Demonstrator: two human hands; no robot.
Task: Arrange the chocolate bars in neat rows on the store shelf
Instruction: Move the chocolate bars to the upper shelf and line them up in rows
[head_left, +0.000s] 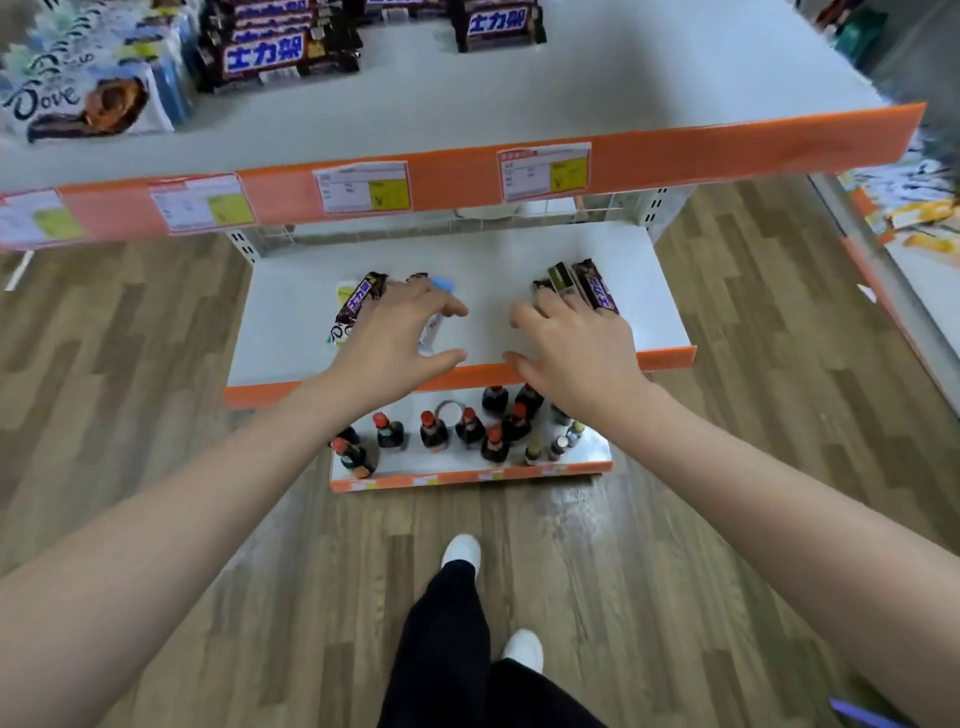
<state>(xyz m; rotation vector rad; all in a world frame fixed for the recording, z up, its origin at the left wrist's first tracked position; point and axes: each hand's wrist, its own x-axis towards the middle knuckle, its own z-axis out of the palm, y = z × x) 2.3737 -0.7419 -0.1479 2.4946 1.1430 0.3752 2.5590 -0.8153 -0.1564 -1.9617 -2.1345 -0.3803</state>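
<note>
Mid-frame, L hand (400, 325) and R hand (569, 338) hovered w/ fingers spread over the middle shelf (493, 270), seemingly touching scattered chocolate bars (587, 283), gripping none.

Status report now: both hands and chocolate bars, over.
Left hand open over brown chocolate bar. Right hand open, fingers on brown bars. Nothing in the way.

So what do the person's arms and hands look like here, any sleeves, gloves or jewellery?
Both forearms are bare right up to the frame edges, so no sleeve shows. The left hand and the right hand wear no gloves, and no rings, watch or bracelet are visible. Lower down, the person wears black trousers and white shoes.
</note>
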